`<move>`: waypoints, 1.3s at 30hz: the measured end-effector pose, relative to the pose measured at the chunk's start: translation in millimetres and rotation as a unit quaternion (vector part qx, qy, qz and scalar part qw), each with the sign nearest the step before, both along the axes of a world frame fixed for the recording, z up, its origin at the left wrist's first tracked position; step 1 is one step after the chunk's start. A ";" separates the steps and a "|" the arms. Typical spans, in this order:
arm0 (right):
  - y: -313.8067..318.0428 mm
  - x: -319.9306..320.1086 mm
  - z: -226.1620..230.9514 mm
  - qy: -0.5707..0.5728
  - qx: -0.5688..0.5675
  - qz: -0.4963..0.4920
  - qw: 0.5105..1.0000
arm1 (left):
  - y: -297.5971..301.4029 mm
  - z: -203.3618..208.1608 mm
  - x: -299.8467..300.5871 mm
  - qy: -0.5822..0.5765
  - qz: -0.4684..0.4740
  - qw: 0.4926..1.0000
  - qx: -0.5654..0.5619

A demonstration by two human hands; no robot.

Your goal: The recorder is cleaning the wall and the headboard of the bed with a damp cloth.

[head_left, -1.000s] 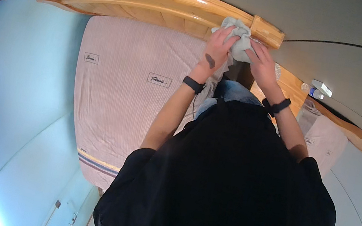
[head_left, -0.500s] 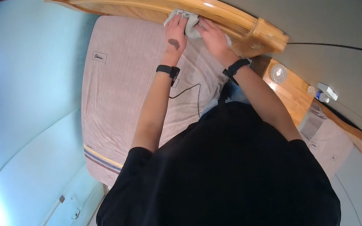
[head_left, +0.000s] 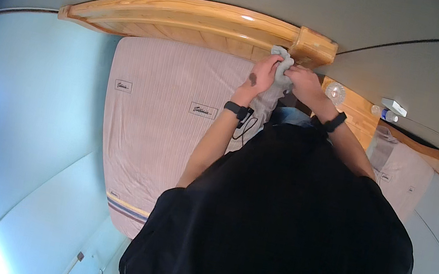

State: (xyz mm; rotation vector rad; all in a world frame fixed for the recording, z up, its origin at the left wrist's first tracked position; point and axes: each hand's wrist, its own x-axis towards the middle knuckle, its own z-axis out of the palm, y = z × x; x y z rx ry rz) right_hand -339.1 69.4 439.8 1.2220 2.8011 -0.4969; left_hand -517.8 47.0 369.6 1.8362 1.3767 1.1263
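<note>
A light grey cloth point(head_left: 282, 72) is bunched between my two hands, close to the right end of a wooden headboard point(head_left: 193, 17). My left hand point(head_left: 262, 75) grips the cloth from the left, fingers curled round it. On the other side my right hand point(head_left: 306, 85) has its fingers closed on the cloth's right part. The upper end of the cloth sticks up beside the headboard's thick corner post point(head_left: 313, 46). Below the hands lies the bed's pink striped sheet point(head_left: 167, 98). Black bands are on both wrists, and a dark cable hangs from the left one.
At the right is a wooden nightstand point(head_left: 356, 111) bearing a glass dish point(head_left: 335, 93). A white box point(head_left: 394, 107) and a bottle point(head_left: 389, 116) stand at its far side. Beyond it is a second bed point(head_left: 403, 163) with a pink cover. A pale wall point(head_left: 31, 104) runs along the left.
Both hands have moved right along the headboard with the cloth, toward the corner post. They have drawn back from lying flat on the cloth to gripping it bunched between them.
</note>
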 end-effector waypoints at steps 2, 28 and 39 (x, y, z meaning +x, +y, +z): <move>-3.3 12.8 49.2 0.186 -0.038 -0.019 0.982 | -1.7 19.3 -0.2 -0.134 -0.030 0.972 -0.193; 59.9 -79.4 30.8 0.266 0.164 -0.037 0.949 | 53.7 71.4 -64.1 0.240 0.163 0.948 0.128; 60.3 42.5 45.1 0.337 0.096 -0.051 0.935 | 41.2 96.6 31.6 0.152 0.044 0.982 0.101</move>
